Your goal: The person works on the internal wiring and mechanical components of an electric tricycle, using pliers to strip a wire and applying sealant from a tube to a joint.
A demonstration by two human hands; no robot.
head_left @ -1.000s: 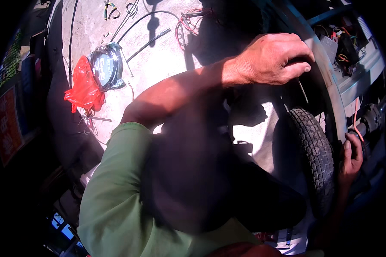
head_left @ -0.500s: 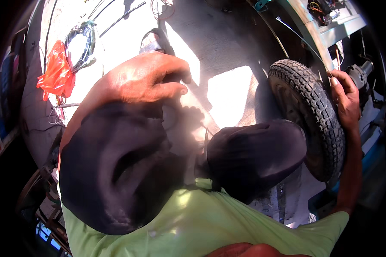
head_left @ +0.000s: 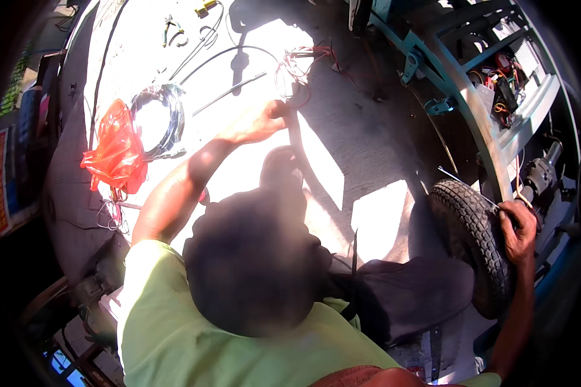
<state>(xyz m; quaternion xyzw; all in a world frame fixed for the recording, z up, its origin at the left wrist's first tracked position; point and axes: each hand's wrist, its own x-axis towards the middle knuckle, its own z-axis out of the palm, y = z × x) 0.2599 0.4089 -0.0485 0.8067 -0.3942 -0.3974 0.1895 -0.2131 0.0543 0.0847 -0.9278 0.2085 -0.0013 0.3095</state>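
My left hand [head_left: 255, 126] reaches forward over the sunlit floor, its thumb and fingers apart and nothing visible between them. Just beyond it lies a loose tangle of thin red and white wires [head_left: 297, 69]. A thin straight rod [head_left: 229, 93] is on the floor beside that hand. At the right, my right hand [head_left: 519, 229] is closed at the lower end of a pale blue metal frame [head_left: 490, 151], beside a knobby black tire [head_left: 474, 226]. Its fingertips pinch the end of a thin white cable [head_left: 461, 180] that runs over the tire.
An orange-red plastic bag [head_left: 117, 151] and a coil of dark cable [head_left: 164, 122] lie at the left. Farther off are pliers [head_left: 169, 31] and a yellow object [head_left: 205, 8]. Wiring and components [head_left: 503, 90] sit inside the frame. My dark-trousered knees are bent below.
My left hand has stretched forward, toward the wire tangle. My body leans farther forward, bringing more floor and frame into view. My right hand stays by the tire.
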